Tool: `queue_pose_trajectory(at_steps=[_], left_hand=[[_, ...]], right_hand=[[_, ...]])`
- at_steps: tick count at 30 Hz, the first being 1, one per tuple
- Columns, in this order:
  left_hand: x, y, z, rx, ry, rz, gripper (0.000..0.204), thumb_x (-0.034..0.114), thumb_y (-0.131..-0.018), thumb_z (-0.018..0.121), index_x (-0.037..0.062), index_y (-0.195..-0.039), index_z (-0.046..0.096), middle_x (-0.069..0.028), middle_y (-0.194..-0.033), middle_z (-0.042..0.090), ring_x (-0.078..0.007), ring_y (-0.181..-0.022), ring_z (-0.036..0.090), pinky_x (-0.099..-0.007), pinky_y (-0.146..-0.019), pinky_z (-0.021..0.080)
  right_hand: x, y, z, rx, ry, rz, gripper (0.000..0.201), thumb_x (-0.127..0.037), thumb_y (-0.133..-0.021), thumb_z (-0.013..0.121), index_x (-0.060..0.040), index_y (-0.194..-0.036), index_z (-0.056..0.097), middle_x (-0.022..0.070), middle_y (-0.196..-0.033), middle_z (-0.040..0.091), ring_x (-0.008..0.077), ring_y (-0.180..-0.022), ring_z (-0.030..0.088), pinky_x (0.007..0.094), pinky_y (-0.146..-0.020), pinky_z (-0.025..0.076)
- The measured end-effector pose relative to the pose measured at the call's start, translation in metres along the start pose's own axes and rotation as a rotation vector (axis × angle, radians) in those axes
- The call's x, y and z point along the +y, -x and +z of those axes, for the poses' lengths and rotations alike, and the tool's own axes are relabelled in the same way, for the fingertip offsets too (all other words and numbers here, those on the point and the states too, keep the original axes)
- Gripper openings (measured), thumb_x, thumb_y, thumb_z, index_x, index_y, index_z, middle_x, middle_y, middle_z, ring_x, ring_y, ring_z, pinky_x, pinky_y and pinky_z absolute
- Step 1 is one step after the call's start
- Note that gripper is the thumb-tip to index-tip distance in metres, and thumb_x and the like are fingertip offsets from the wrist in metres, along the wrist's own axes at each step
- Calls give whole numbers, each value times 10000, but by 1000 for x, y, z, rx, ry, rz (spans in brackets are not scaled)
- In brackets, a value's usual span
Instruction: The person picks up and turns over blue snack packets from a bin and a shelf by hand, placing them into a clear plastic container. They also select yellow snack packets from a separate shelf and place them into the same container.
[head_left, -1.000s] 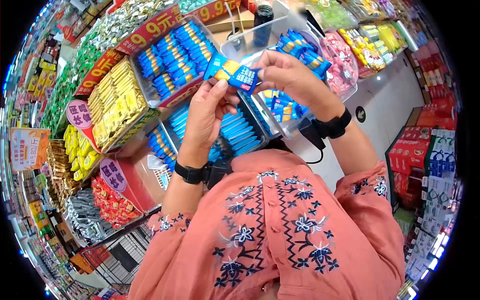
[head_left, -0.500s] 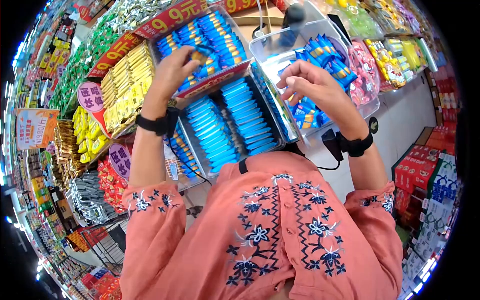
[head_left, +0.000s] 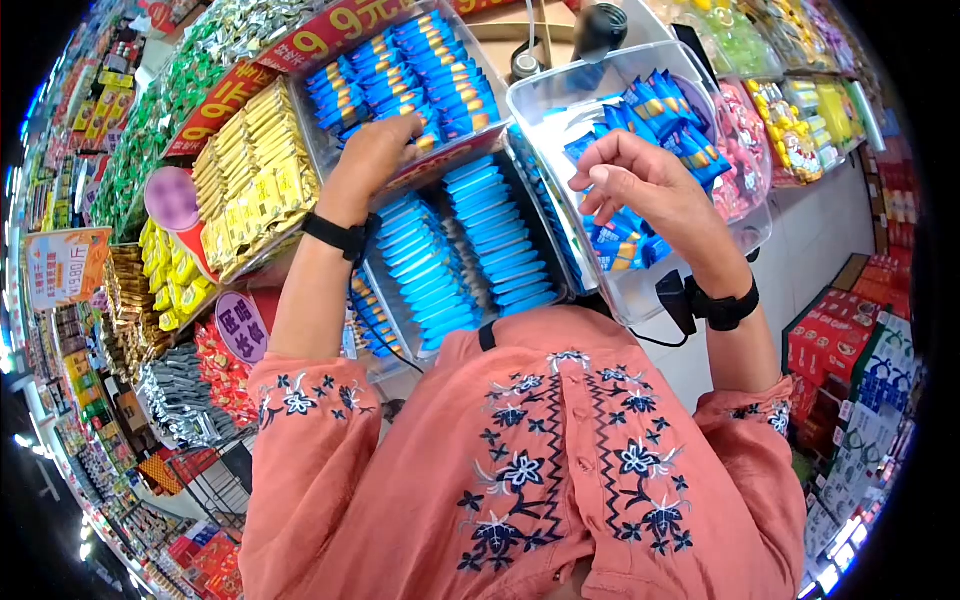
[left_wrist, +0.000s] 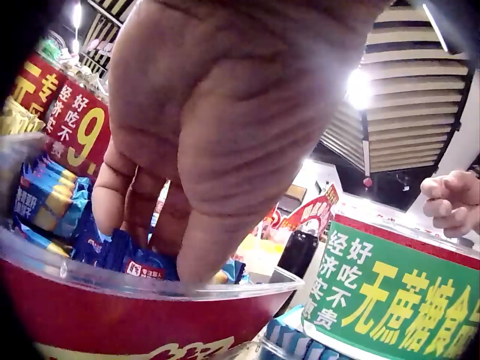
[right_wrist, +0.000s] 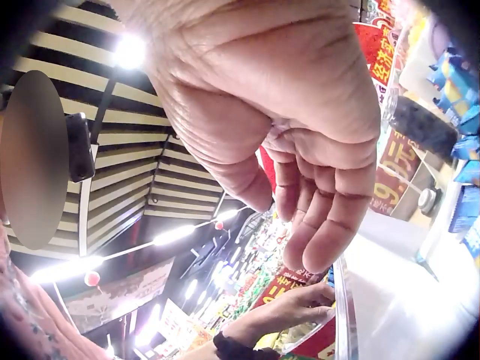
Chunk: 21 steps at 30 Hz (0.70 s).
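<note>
My left hand (head_left: pixel 375 160) is down at the front of a bin with a red front wall (head_left: pixel 450 155), filled with rows of blue snack packets (head_left: pixel 400 75). In the left wrist view its thumb is by the rim, and a dark blue snack packet (left_wrist: pixel 146 262) lies between thumb and fingers. My right hand (head_left: pixel 645 185) hovers over a clear plastic bin (head_left: pixel 530 110) of loose blue packets (head_left: pixel 665 115). Its fingers are loosely bent and hold nothing, as the right wrist view shows of the palm (right_wrist: pixel 300 112).
Light blue packets (head_left: pixel 425 270) stand in rows in a nearer bin. Yellow packets (head_left: pixel 255 165) fill a bin on the left. A dark bottle (head_left: pixel 600 40) stands behind the clear bin, with pink packs (head_left: pixel 745 150) on its right. Red boxes (head_left: pixel 830 330) are stacked at right.
A second ago both hands held one blue packet between them. The hands have since parted: the left moved left to the red-fronted bin, the right over the clear bin. The head view has shifted.
</note>
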<state>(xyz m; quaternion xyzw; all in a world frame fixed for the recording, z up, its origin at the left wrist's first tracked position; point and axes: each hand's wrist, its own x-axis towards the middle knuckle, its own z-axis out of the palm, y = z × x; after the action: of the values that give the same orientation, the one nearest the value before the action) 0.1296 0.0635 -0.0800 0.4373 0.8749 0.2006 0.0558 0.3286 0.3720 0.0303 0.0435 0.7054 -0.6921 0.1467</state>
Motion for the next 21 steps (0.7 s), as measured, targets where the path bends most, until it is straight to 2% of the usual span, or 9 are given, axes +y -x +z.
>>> queue_pose_trajectory(at_steps=[5,8,11,17,20,21], left_hand=[[-4,-1,6,-22,23,8,169,101,-872,671,45,-1027,635,-168,-953,628,-353,-941,627,-439,-807,501],[2,1,4,33,-28,-13,176,96,-871,677,49,-1039,653,-166,-961,636,-352,-935,635,-436,-801,504],[6,3,5,83,87,-81,179,152,-904,665,33,-1037,663,-178,-949,655,-367,-912,639,-445,-791,503],[7,7,9,-27,116,-192,317,308,-999,574,8,-1024,674,-205,-932,680,-397,-895,635,-451,-814,501],[11,5,3,-88,138,-241,329,329,-1005,573,24,-1058,685,-199,-964,689,-380,-916,646,-429,-835,506],[8,8,4,-12,177,-205,325,325,-1005,578,26,-1070,685,-194,-978,693,-364,-925,654,-413,-838,508]], right_hand=[[-1,-5,1,-5,9,26,238,-238,-1007,571,-21,-1104,586,78,-1031,680,121,-838,673,253,-704,545],[-1,-5,0,-8,15,17,245,-253,-1011,573,-25,-1097,593,74,-1033,677,124,-853,673,261,-713,550],[-3,-1,-4,21,28,13,252,-266,-1011,574,-27,-1088,600,71,-1029,676,125,-856,673,264,-717,550],[-6,7,-13,81,43,-15,263,-276,-1005,572,-27,-1084,602,71,-1014,678,124,-833,677,258,-715,544],[-10,13,-18,113,76,-12,264,-276,-1002,576,-28,-1089,602,72,-1014,679,125,-836,680,256,-714,543],[-12,16,-21,134,93,-3,264,-276,-1001,578,-28,-1091,601,73,-1015,678,126,-838,681,256,-714,543]])
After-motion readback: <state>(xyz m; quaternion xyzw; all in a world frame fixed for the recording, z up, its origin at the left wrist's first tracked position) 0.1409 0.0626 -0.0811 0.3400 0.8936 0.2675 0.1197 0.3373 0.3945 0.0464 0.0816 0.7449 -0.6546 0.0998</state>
